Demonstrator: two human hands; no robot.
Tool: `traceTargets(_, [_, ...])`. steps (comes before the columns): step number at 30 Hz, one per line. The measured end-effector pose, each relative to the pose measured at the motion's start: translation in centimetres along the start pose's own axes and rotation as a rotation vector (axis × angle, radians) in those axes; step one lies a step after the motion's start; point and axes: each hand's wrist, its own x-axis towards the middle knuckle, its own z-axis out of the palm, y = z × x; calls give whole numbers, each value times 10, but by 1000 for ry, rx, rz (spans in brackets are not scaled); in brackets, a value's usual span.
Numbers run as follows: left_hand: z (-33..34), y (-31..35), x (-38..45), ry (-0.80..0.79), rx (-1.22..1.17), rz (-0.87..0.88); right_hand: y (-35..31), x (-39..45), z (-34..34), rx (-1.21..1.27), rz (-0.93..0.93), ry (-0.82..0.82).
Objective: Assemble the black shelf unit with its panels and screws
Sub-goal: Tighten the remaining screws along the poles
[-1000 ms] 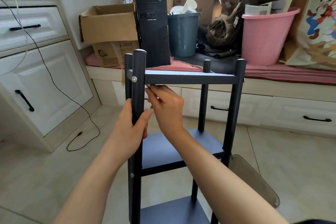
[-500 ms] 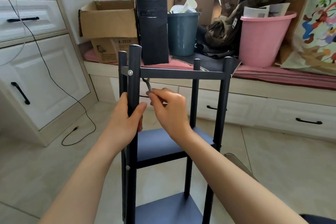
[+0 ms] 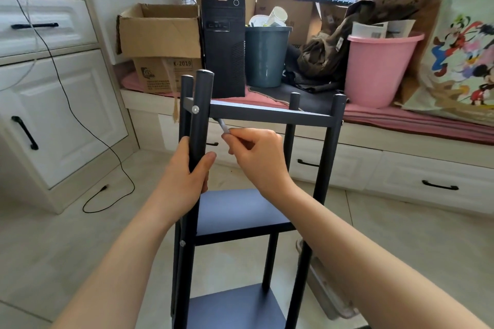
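A person's left hand (image 3: 187,176) wraps its curled fingers and thumb round the near-left post (image 3: 199,125) of a black shelf unit (image 3: 240,211) at the center of the frame, thumb tip pressed to the post's right face. The right hand (image 3: 256,157), just right of it, pinches a small silver hex key (image 3: 223,125) between curled fingertips; the tool's free end angles up and left to the underside of the top panel (image 3: 267,112), where its tip is hidden behind the panel's front edge. The unit stands upright on a pale tiled floor (image 3: 401,235), 4 round posts rising slightly above the top panel, with 2 lower panels visible below the hands. A silver screw (image 3: 196,109) shows on the near-left post at top-panel height, a second screw (image 3: 182,243) lower on the same post at the middle panel. Both forearms reach in from the bottom edge of the frame, the left rising steeply, the right crossing from the lower right with the wrist bent toward the post. Behind the unit, across the upper frame, a window bench carries a cardboard box (image 3: 160,35), a black computer tower (image 3: 223,45), a grey bin (image 3: 266,56) and a pink bucket (image 3: 379,67). White cabinets (image 3: 53,104) fill the left side, a black cable (image 3: 88,125) trailing down them to the floor.
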Motion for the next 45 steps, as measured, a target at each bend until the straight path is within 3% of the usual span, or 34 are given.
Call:
traceTargets(9, [0,0,-1,-8,-22,11,6,-10,26,-62,-114,178])
traceTargets(20, [-4,-8,2,-9,5,57,23,-1,66,27,-205,381])
traceTargets(30, [-7,-13,6,30,58,59,27,10,88,105,-205,417])
traceTargets(38, [-8,-8,8,37,71,2,32,10,88,136,-153,300])
traceTargets(45, [-7,-3,9,61,84,-29,34,8,56,31,-77,-49])
